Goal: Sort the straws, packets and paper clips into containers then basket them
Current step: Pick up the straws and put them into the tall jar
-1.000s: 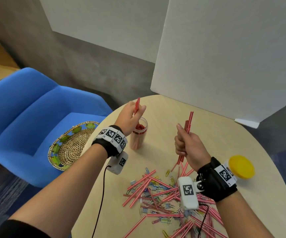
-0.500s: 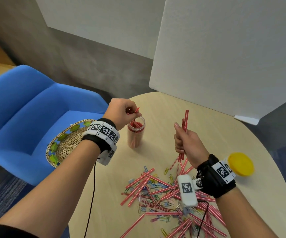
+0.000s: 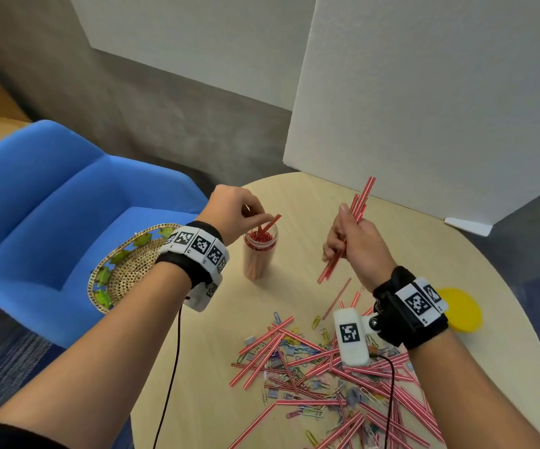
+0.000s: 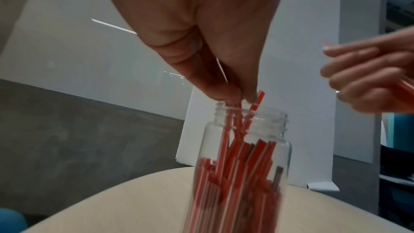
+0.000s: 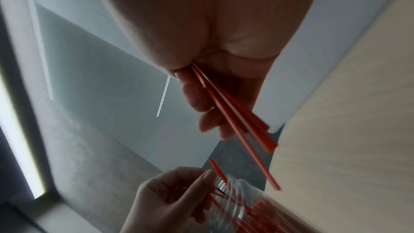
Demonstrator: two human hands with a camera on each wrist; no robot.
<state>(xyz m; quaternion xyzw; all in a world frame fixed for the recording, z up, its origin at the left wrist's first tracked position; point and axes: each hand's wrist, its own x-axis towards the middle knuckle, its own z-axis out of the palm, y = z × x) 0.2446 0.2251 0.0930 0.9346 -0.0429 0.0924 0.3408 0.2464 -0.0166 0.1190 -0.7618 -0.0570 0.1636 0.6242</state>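
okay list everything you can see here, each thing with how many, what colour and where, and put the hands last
jar: one, clear, upright on the table, part filled with red straws
loose straws: many, red and white striped, heaped on the near side of the table
paper clips: many, mixed colours, among the loose straws
lid: one, yellow, right side of the table
table: one, round, pale wood
basket: one, woven with green trim, on the chair
chair: one, blue, left of the table
board: one, white, standing at the table's far edge
left hand: pinches a straw at the jar's mouth
right hand: grip on a bundle of straws
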